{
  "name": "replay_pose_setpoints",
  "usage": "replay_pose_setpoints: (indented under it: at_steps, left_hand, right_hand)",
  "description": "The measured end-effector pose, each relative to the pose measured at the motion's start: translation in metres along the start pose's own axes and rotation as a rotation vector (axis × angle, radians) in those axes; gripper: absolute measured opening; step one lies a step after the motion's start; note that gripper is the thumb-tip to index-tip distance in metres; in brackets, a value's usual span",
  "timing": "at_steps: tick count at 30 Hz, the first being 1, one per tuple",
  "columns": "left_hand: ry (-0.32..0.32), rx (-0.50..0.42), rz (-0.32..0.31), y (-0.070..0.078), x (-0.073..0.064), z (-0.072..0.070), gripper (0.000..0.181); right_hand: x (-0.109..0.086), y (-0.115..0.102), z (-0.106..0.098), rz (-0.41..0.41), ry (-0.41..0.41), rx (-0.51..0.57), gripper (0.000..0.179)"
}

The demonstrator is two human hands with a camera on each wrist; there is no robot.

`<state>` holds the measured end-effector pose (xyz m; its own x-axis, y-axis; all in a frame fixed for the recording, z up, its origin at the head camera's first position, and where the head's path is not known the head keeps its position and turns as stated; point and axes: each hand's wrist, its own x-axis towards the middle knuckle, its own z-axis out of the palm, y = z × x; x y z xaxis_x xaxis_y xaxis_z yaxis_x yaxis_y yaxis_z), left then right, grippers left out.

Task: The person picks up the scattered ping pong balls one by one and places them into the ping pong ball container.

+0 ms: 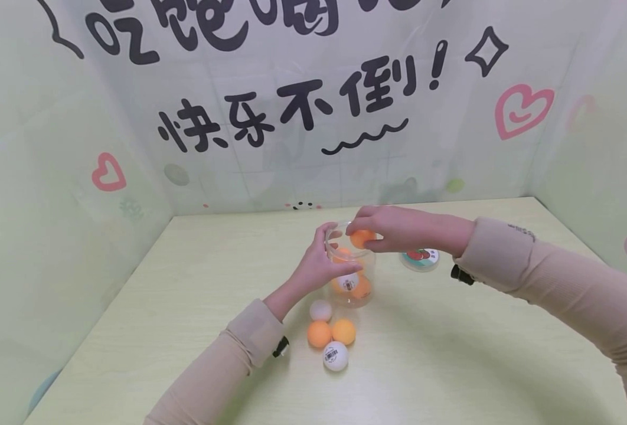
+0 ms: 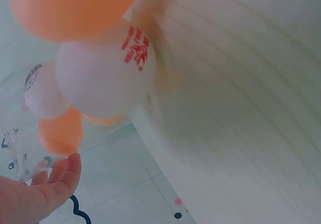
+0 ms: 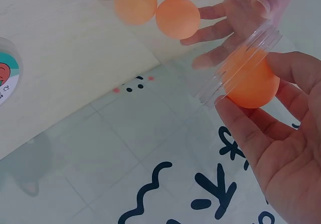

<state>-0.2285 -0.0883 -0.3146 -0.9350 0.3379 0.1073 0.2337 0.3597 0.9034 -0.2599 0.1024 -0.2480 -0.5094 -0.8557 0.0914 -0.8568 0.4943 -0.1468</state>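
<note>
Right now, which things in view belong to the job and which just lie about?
In the job:
clear jar, held by the left hand
orange ball, held by the right hand
balls inside the jar
four loose balls, probably

Lying about:
round lid, untouched
printed backdrop

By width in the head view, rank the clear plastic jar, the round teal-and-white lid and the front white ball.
1. Clear cylindrical plastic jar
2. Round teal-and-white lid, partly hidden
3. Front white ball with black print
</note>
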Motion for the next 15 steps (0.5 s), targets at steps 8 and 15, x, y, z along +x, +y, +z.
replay_pose_setpoints:
  at_steps: [8, 15]
  left_hand:
    - [-0.001, 0.003, -0.011, -0.001, 0.001, 0.0, 0.084]
    - [0.0, 0.002, -0.013, -0.029, 0.017, 0.002, 0.091]
  right_hand:
    - [0.0, -0.001, 0.0, 0.007, -0.012, -0.023, 0.027]
    - [0.0, 0.0, 0.002, 0.007, -0.005, -0.037, 0.026]
